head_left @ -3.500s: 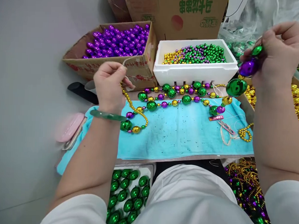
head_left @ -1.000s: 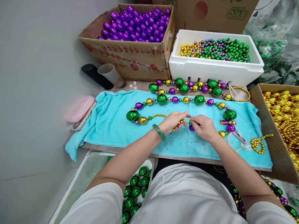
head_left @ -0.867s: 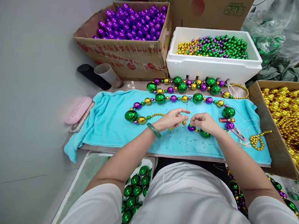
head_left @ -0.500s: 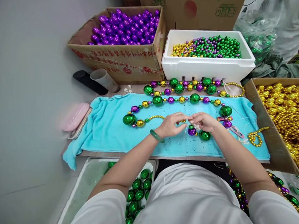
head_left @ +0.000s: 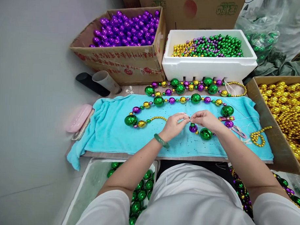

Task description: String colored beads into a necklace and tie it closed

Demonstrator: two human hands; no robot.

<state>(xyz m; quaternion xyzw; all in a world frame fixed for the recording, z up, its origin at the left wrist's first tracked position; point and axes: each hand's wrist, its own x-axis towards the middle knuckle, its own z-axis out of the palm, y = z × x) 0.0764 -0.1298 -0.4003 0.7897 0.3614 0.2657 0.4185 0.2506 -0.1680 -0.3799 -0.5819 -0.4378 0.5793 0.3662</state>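
Note:
My left hand (head_left: 173, 125) and my right hand (head_left: 206, 119) meet over the turquoise towel (head_left: 107, 130), fingertips pinched together on a thin white thread at the two ends of a bead necklace (head_left: 182, 100). The necklace of green, purple and gold balls loops across the towel from a large green ball (head_left: 130, 120) on the left to another green ball (head_left: 206, 133) and a purple ball (head_left: 193, 128) just under my right hand. A green bangle (head_left: 161, 141) is on my left wrist.
A second bead strand (head_left: 190, 87) lies behind the towel. At the back stand a cardboard box of purple balls (head_left: 122, 55) and a white foam box of small mixed beads (head_left: 210, 67). A box of gold balls (head_left: 258, 106) is right; a tray of green balls (head_left: 88, 186) sits below.
My right hand came down from high on the right with the strand's end to the towel's middle. Both hands have since stayed together there, fingers working the thread.

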